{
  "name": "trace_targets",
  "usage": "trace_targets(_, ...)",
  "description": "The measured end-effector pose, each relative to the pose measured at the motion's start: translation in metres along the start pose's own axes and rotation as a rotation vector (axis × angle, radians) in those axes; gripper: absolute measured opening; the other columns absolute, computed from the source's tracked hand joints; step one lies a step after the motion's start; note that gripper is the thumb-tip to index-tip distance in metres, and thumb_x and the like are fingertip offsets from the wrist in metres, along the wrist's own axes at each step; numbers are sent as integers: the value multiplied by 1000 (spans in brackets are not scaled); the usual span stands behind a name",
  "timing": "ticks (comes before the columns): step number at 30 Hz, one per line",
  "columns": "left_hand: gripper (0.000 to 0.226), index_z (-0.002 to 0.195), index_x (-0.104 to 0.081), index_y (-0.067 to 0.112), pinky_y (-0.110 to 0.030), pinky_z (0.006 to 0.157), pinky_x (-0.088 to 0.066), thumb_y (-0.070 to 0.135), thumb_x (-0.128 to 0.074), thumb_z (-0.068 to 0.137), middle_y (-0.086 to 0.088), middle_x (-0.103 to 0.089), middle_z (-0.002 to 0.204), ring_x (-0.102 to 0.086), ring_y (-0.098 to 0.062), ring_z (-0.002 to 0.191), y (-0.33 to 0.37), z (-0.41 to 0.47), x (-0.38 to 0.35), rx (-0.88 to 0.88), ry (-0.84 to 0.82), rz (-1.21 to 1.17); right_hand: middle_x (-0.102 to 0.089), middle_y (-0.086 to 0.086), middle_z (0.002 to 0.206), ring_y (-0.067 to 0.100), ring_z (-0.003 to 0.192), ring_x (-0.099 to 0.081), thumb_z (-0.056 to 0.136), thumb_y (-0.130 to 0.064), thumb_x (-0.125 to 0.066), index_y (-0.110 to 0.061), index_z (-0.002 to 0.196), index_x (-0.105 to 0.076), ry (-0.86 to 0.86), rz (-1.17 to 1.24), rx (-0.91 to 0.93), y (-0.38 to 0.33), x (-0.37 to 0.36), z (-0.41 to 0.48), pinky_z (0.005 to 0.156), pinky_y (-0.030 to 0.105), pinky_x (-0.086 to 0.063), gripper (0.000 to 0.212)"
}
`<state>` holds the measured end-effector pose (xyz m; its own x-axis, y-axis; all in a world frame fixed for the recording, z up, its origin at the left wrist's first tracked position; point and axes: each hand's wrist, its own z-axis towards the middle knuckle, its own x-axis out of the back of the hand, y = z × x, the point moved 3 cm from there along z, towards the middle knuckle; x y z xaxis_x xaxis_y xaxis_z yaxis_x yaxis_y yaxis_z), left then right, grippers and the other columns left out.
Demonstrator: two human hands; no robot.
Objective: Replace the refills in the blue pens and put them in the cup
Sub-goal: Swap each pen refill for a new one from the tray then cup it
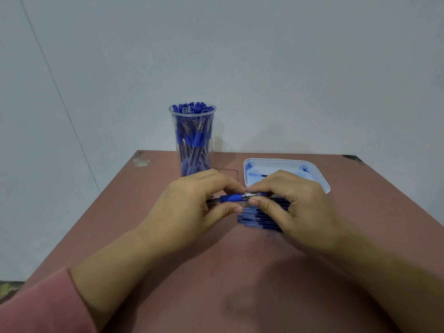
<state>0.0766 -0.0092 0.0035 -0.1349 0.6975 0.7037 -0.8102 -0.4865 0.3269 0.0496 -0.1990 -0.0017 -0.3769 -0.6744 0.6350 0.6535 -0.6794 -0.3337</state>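
Pink sleeve [36, 306] on the left forearm. Left hand [192, 203] and right hand [295, 205] meet just in front of cup [192, 150], fingers curled. Both pinch one blue pen [231, 197], held level: left on the blue grip, right on the section beside it. Cup is packed with pens. White tray [322, 182] sits right of cup. Pen row [257, 219] lies in front-right of cup, partly under right hand.

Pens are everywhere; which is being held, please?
The pen held by left hand and right hand; others stand in the cup or form the stack beneath.
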Motion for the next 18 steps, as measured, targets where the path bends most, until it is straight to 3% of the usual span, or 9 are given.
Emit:
trace_targets(10, 17, 106, -67, 30, -6, 69, -35, 33, -58, 91, 32, -53, 86, -53, 8, 81, 2, 0, -3, 31, -46, -2, -65, -14, 81, 5, 81, -60, 84, -30, -60, -25, 93, -70, -50, 57, -175, 2, -3, 2, 71, 15, -45, 14)
trace_targets(18, 19, 108, -73, 25, -1, 68, -35, 19, -65, 92, 23, -64, 87, -54, 16, 74, -5, 0, 3, 144, -85, -135, -65, -21, 83, -1, 83, -59, 88, -26, -66, -30, 91, -71, -74, -29, -249, 16, 13, 1, 73, 9, -42, 6)
